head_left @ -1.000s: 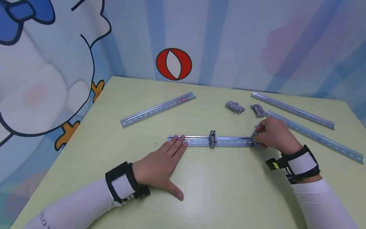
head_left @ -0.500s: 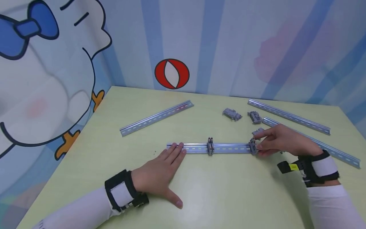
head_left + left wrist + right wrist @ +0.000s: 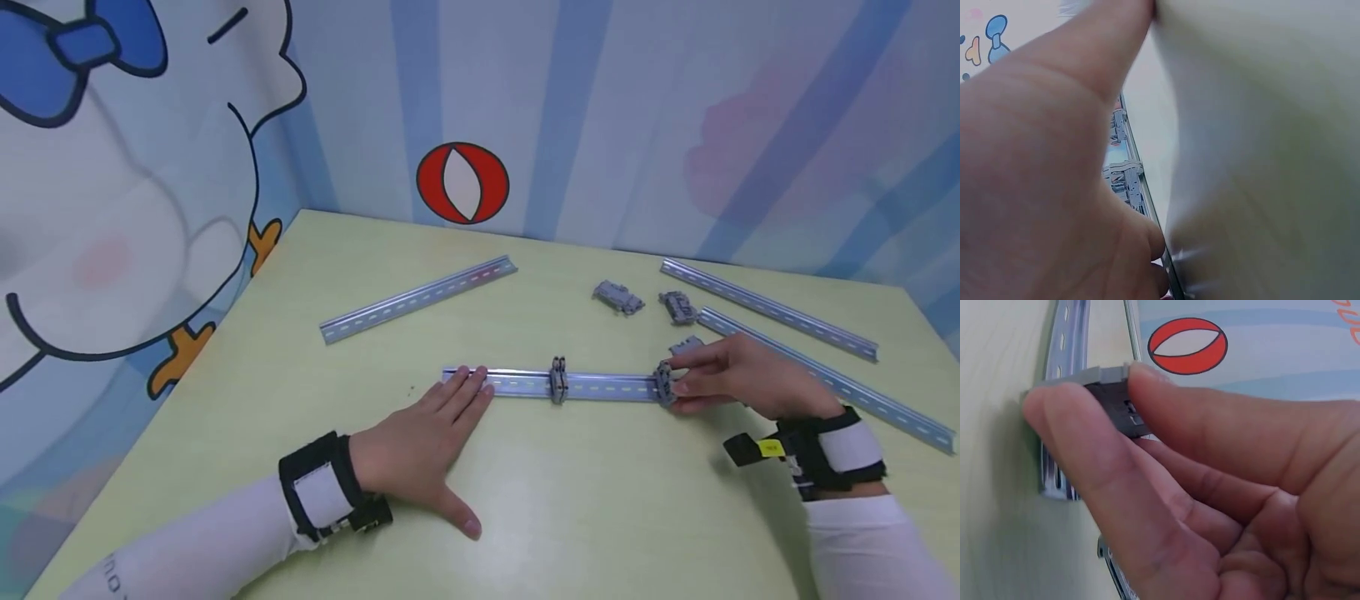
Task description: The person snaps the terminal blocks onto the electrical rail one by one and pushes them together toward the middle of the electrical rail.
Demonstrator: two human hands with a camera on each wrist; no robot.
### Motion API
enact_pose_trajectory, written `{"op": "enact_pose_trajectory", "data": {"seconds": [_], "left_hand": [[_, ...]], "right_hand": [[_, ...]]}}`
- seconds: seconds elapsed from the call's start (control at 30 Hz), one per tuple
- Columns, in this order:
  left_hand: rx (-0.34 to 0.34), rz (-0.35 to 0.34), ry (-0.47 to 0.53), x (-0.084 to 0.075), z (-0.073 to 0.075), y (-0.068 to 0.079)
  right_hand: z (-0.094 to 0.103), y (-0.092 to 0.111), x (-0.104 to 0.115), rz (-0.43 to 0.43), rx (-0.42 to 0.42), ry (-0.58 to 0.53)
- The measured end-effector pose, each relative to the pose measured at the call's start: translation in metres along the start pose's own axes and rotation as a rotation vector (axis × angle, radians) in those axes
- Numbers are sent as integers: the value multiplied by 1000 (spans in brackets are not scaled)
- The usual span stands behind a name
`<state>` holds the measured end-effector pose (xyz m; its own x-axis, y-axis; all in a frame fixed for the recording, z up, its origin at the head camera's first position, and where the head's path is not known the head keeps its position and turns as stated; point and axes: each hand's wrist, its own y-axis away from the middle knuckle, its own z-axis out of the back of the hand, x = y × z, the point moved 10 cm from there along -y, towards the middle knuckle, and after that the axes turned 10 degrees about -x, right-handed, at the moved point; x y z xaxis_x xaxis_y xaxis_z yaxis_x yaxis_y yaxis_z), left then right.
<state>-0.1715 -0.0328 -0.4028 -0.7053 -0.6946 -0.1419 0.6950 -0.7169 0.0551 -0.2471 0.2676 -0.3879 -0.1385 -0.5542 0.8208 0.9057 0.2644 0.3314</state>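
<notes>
A slotted metal DIN rail (image 3: 615,387) lies crosswise on the table. My left hand (image 3: 412,454) rests flat with spread thumb, its fingertips pressing the rail's left end. Near the rail's middle stands a grey terminal block (image 3: 558,381), also visible past the palm in the left wrist view. At the right end, my right hand (image 3: 757,379) pinches another grey terminal block (image 3: 664,383) between thumb and fingers. In the right wrist view this held block (image 3: 1110,394) sits across the rail (image 3: 1057,481), partly covered by the fingers.
Loose grey blocks lie beyond the right hand: one (image 3: 618,297), a second (image 3: 677,307), and a third (image 3: 686,343) close to the fingers. Spare rails lie at back left (image 3: 420,298), back right (image 3: 772,308) and under the right arm's far side (image 3: 877,396). A printed wall (image 3: 585,125) bounds the table.
My right wrist has swung to the right and the fingers have shifted their grip, so the block at the rail's right end shows more fully. The left hand stays in place.
</notes>
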Motion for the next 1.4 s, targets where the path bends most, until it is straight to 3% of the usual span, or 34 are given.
{"op": "enact_pose_trajectory", "data": {"seconds": [0.5, 0.73, 1.13, 1.4], "left_hand": [[16, 5, 2, 1, -1, 0], [14, 10, 4, 1, 1, 1], [6, 9, 5, -1, 3, 2], [-3, 1, -7, -1, 4, 1]], "right_hand": [[-26, -8, 18, 92, 9, -28], [-34, -12, 22, 85, -2, -3], [-51, -18, 33, 108, -89, 34], [-66, -19, 42, 145, -114, -37]]}}
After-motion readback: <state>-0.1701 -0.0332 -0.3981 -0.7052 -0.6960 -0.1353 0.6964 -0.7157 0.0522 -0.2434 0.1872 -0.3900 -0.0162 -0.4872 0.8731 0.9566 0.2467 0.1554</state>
